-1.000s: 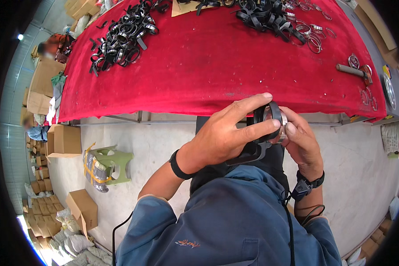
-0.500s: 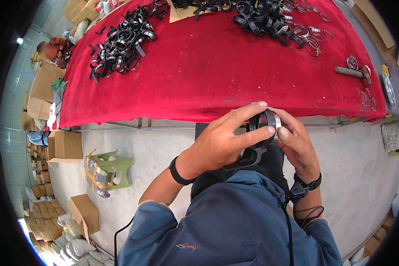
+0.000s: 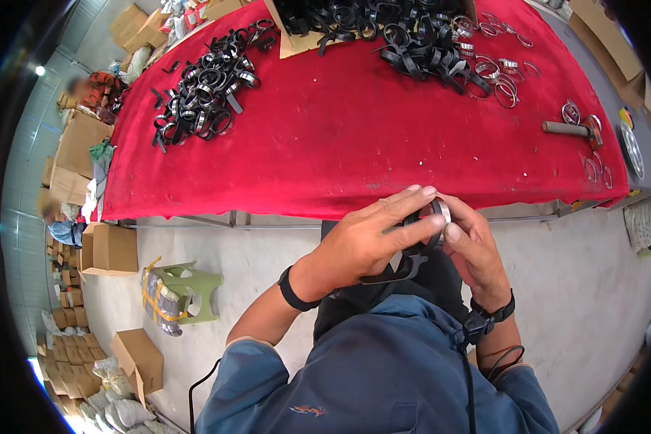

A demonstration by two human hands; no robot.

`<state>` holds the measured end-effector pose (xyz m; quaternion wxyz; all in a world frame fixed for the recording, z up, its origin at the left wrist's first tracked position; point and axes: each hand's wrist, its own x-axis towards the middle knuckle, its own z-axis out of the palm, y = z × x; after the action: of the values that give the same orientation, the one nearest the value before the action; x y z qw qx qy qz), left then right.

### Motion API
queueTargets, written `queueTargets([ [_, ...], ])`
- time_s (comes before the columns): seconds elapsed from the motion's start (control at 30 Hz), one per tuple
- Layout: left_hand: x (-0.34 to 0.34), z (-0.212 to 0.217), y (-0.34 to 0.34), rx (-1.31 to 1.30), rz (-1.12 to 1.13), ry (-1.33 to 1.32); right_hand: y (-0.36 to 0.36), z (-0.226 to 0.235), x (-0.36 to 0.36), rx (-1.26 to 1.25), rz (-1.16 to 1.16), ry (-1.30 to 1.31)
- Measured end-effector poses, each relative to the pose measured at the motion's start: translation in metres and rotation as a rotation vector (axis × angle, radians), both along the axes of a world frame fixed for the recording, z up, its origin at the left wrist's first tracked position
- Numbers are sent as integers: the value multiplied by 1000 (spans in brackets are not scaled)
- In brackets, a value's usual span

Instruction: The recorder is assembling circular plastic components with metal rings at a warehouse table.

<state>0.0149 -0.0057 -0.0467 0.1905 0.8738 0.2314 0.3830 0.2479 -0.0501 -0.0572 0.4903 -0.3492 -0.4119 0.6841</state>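
Gripping a black ring piece (image 3: 415, 266), the left hand (image 3: 369, 242) sits close beside the right hand (image 3: 477, 253), which pinches a silvery band (image 3: 445, 212), before the red-covered table (image 3: 325, 137). Across it lie a heap of dark rings (image 3: 210, 87) and a hammer (image 3: 568, 129).

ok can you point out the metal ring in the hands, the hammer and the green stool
Metal ring (image 3: 445, 212), head view: its outer silvery band.
Hammer (image 3: 569, 129), head view: its handle.
Green stool (image 3: 208, 294), head view: its bare green side.
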Motion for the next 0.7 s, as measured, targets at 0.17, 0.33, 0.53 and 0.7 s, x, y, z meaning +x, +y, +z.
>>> queueTargets([
  [0.17, -24, 12, 25, -44, 254, -48, 4, 6, 6, 104, -230, -125],
  [0.33, 0, 23, -3, -138, 263, 116, 6, 1, -14, 175, -376, -325],
  [0.53, 13, 1, -14, -576, 258, -70, 6, 5, -19, 250, -459, -475],
  [0.7, 18, 0, -25, -643, 109, -62, 19, 8, -25, 264, -583, -477],
])
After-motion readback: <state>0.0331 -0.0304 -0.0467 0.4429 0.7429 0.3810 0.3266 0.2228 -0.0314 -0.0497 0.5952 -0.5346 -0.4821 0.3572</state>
